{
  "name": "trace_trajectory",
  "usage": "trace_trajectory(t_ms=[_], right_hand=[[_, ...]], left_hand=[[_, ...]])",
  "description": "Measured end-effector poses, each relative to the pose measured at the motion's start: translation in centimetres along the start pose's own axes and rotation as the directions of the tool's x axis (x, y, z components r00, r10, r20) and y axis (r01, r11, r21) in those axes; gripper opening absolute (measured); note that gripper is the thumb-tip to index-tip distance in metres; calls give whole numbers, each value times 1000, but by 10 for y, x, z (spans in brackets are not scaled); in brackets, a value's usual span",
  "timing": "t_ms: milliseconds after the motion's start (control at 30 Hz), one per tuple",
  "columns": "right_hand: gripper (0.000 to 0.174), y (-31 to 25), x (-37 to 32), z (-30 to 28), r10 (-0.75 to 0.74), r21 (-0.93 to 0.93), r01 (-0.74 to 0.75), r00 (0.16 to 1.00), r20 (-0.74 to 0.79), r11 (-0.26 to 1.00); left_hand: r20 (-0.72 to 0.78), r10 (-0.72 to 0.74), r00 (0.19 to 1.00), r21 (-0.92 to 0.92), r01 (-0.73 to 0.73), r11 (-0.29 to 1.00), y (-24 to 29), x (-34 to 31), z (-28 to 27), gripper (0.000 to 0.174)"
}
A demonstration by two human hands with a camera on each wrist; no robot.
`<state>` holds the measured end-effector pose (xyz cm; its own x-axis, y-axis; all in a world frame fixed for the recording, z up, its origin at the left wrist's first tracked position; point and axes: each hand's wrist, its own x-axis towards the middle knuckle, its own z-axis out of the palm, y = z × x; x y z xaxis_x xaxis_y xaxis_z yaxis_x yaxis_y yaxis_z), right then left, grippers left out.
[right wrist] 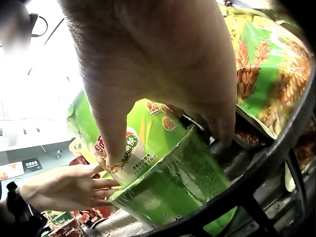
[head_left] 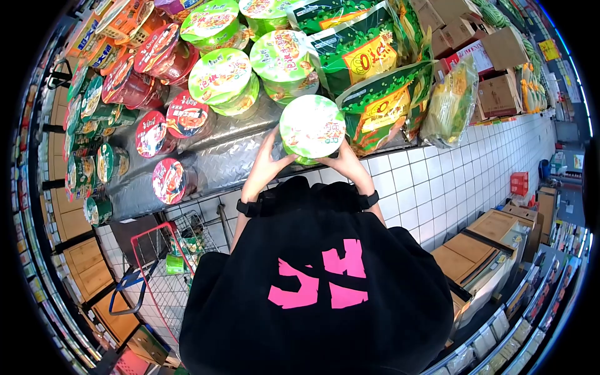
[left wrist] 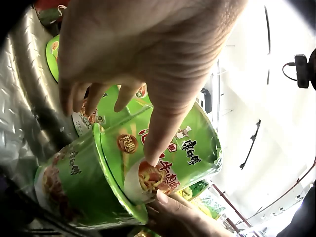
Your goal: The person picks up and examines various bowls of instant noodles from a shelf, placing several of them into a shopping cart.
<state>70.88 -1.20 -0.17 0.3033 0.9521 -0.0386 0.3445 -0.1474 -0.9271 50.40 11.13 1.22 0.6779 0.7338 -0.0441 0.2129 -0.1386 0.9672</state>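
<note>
A green instant noodle tub (head_left: 312,128) with a pale round lid is at the shelf's front edge, between both hands. My left hand (head_left: 265,167) grips its left side, thumb on the near wall and fingers spread round the far side. My right hand (head_left: 349,166) grips it from the right in the same way. In the left wrist view, the upper tub (left wrist: 123,144) sits on a second green tub (left wrist: 81,185), their rims meeting. The lower tub (right wrist: 173,185) rests on the shelf in the right wrist view. Much of the far fingers is hidden.
More green tubs (head_left: 224,78) stand behind, and red tubs (head_left: 170,180) to the left on the metallic shelf (head_left: 234,150). Green bags (head_left: 381,106) stand close on the right. A shopping cart (head_left: 164,269) is behind on the left. Cartons (head_left: 469,250) lie along the right aisle.
</note>
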Motion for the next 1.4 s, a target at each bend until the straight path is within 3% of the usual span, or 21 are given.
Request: trace_trajectory(t_ms=[167,467,767,900,1167,1400], right_hand=[[93,1,1,3,18,58,-18,1000,2,998],[91,4,1,8,30,83,-29,999,-11,996],[89,-8,-11,10,-39,65,41,999,-33,997],[87,4,-17,12,-30,113,29,1000,3,993],[85,7,-38,11,-99,-26,100,995,9,995],[91,-32,-57,-2,-151,38,151,988,7,988]], left_hand=[[77,34,996,35,-37,999,-8,9,3,81],[114,63,991,-71,-55,996,-1,7,-1,78],[122,-12,992,-111,26,994,1,-12,-2,83],[88,-86,992,-78,93,993,16,-25,-1,87],[48,-84,995,-178,92,980,38,-59,7,87],[-23,-45,999,-160,41,986,57,-87,15,85]])
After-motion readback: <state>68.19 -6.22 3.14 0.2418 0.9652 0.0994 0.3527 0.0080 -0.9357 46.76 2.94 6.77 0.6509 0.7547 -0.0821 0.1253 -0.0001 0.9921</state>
